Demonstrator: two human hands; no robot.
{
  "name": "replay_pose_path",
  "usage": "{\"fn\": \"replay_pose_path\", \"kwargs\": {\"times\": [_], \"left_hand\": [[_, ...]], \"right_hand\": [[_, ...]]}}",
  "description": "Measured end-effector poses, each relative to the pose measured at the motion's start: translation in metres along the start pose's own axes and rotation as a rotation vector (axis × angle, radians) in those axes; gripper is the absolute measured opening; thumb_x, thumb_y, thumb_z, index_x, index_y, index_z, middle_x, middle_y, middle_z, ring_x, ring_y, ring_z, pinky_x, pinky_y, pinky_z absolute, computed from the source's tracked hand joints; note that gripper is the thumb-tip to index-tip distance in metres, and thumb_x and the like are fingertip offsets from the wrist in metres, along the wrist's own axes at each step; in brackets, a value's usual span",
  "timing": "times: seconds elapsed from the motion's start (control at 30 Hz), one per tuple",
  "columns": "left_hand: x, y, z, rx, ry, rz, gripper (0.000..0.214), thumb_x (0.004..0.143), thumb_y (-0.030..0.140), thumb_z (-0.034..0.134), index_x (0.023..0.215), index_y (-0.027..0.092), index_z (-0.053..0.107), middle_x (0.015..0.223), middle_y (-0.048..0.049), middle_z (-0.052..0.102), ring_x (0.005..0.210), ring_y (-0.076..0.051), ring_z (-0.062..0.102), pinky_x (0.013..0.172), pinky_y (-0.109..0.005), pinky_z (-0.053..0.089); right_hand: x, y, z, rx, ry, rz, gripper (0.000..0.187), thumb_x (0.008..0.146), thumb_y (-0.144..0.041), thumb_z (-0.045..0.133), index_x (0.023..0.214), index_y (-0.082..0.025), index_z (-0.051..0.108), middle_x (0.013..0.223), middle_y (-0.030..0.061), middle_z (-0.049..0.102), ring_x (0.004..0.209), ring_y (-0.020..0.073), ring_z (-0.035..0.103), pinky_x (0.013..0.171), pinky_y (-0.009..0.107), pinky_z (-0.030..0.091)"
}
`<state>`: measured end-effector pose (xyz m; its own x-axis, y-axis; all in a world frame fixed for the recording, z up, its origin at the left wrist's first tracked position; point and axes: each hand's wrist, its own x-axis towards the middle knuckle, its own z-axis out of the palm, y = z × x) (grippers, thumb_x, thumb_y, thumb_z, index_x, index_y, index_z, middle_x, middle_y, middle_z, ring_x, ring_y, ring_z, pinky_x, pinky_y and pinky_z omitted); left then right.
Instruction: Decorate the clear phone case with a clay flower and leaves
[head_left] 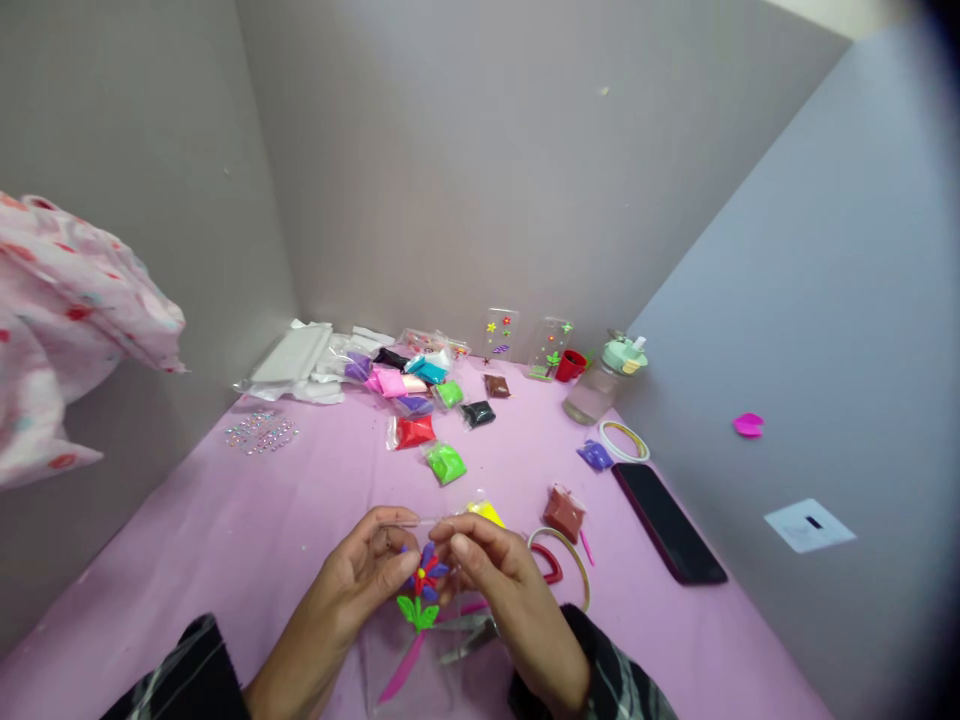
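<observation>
Head view: left hand (360, 570) partly closed, thumb and fingers pinching upper left of clear case (436, 692); right hand (491, 560) likewise curled, thumb and fingertips at its upper right. Case is low centre, over tabletop (300, 510). Clay flower (421, 574) shows between the hands, purple-and-red petals, yellow centre, green leaves. Scissors (469, 632) just beside, partly hidden by right hand. Yellow packet (486, 513) behind right fingers; brown packet (564, 513) farther right. Phone (669, 522) lies near the right wall.

Grey walls (450, 180), pink tabletop (300, 540), white wall plate (795, 522)
</observation>
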<state>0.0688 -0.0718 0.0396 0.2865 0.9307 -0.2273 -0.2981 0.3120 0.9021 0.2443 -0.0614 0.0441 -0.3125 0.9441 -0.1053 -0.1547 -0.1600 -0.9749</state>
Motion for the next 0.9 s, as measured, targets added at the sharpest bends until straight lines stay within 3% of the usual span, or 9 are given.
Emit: {"fn": "replay_pose_path", "kwargs": {"times": [0.37,0.57,0.9], "left_hand": [[0.0003,-0.0025,-0.0006,0.019,0.006,0.009,0.027,0.088,0.036,0.063,0.112,0.026,0.055,0.102,-0.0016,0.059,0.099,-0.021,0.057,0.084,-0.029,0.044],[-0.0014,0.0003,0.0020,0.003,0.034,0.026,0.026,0.088,0.036,0.064,0.111,0.025,0.057,0.098,-0.0013,0.061,0.096,-0.020,0.057,0.084,-0.029,0.044],[-0.0023,0.0017,0.0001,0.015,0.066,0.051,0.036,0.090,0.036,0.061,0.122,0.027,0.047,0.089,0.0015,0.057,0.091,-0.018,0.055,0.083,-0.029,0.043]], "right_hand": [[0.0012,0.0037,0.0003,0.045,0.031,0.013,0.036,0.086,-0.049,0.067,0.095,-0.014,0.069,0.078,0.0010,0.063,0.063,0.0102,0.062,0.062,0.023,0.053],[0.0006,0.0050,0.0012,0.028,0.043,-0.008,0.036,0.086,-0.049,0.067,0.096,-0.015,0.069,0.078,0.0007,0.064,0.062,0.0101,0.063,0.062,0.023,0.052],[-0.0030,-0.0009,0.0066,-0.092,0.044,-0.096,0.031,0.089,-0.046,0.063,0.093,-0.015,0.069,0.077,0.0005,0.061,0.062,0.0108,0.061,0.061,0.023,0.050]]}}
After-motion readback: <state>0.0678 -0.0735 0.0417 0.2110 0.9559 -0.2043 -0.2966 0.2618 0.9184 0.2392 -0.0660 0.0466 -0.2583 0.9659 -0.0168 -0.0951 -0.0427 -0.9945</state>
